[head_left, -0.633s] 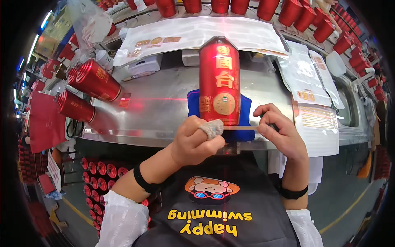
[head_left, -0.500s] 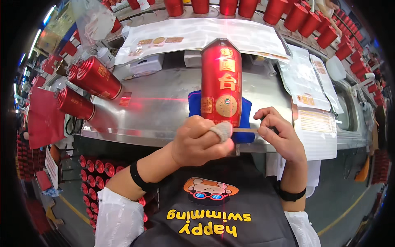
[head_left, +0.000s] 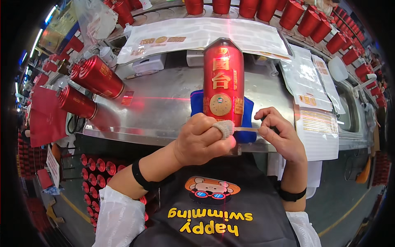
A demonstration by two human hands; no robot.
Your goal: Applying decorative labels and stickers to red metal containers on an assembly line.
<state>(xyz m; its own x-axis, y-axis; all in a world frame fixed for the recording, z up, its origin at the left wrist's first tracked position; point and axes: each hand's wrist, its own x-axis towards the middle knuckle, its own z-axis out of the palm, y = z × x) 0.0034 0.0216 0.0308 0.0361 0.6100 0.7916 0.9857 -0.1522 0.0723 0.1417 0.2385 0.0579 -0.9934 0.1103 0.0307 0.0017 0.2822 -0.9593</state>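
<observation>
A red bottle (head_left: 224,68) with gold characters and a round gold seal lies lengthwise on a blue pad (head_left: 247,113), its near end toward me. My left hand (head_left: 203,138) is closed at that near end, a knitted, pale grey cover on one finger. From its covered finger a thin, narrow strip (head_left: 246,129) runs across to my right hand (head_left: 282,133). There the thumb and a fingertip pinch the strip's other end, while the upper finger is bent clear of it. The left fingers hide the bottle's near end and the strip's left end.
Red bottles (head_left: 101,78) stand at the left on the metal table (head_left: 164,88). White label sheets (head_left: 197,31) lie behind the bottle, with more sheets (head_left: 317,131) at the right. A conveyor of red bottles (head_left: 249,7) curves behind; a sink (head_left: 349,119) is far right.
The bottle has turned about its length, so its characters and seal sit further left and a side label shows. The conveyor bottles have shifted right. Both hands keep nearly the same place.
</observation>
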